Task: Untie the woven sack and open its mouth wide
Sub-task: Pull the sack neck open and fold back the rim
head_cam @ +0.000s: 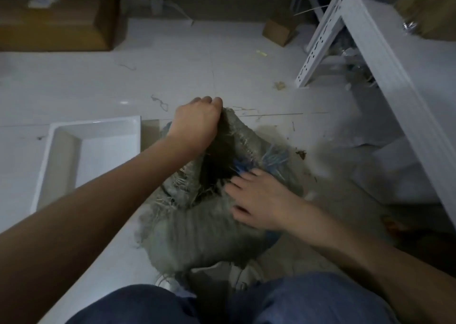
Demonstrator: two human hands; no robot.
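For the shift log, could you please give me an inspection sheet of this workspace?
Surface: pale tiled floor, dusty, with dirt near the sack.
Job's things: grey woven sack, frayed, its mouth partly open and dark inside.
Clutter: white tray, cardboard box, loose fibres.
Grips: left hand fisted on the sack's far rim; right hand spread flat on the near rim.
Cables: nothing seen.
Surroundings: white slotted metal shelving; person's blue trousers.

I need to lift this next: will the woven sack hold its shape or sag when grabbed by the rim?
Probably sags: the woven sack folds and wrinkles where the left hand bunches its rim. The frayed edge may shed strands. The right hand rests on the near side; weight can't be judged.
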